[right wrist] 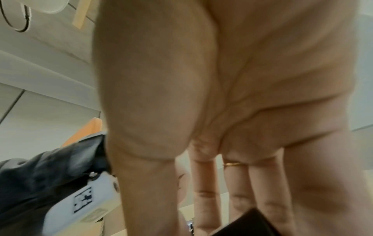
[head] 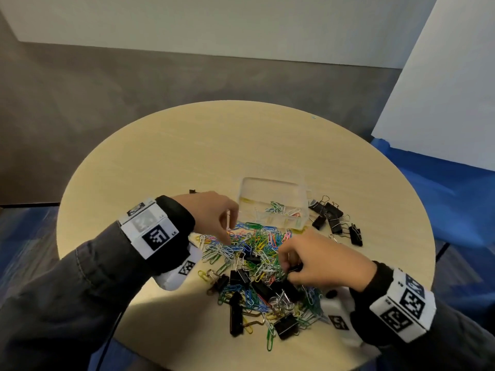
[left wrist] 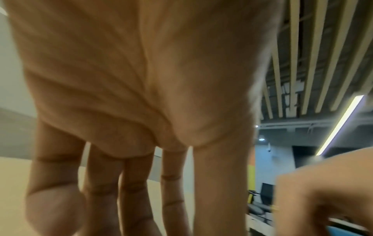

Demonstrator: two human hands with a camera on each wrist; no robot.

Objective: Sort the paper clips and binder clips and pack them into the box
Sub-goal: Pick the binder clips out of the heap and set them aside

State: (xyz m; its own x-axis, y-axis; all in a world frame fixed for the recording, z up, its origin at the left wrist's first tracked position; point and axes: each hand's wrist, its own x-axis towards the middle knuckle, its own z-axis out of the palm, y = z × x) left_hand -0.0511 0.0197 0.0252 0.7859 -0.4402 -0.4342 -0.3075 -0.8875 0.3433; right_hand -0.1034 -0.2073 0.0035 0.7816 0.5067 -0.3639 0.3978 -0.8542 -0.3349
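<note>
The round pale desk [head: 187, 145] fills the middle of the head view, its near edge cut off by both dark sleeves. Across its lower centre sprawls a mixed heap of coloured paper clips [head: 263, 245] tangled with black binder clips [head: 239, 275]; where one clip ends and another begins is hard to make out. Just above the heap stands the clear box [head: 273, 188], its walls nearly invisible, with a few paper clips lying inside. To the right of the box, a small group of sorted binder clips [head: 333, 218] lies apart from the heap.

The left hand [head: 211, 212] hovers at the heap's upper left edge, its grip pinching a white paper clip [head: 228, 219] that hangs upright between thumb and fingertips. In the left wrist view only the blurred palm and fingers [left wrist: 139, 199] show; the clip is hidden.

The right hand [head: 321, 261] sits on the heap's right side, fingers curled around a black binder clip [head: 294, 269], mostly hidden. The right wrist view shows a dark corner of it at the bottom edge, and a thin ring [right wrist: 234, 164].
</note>
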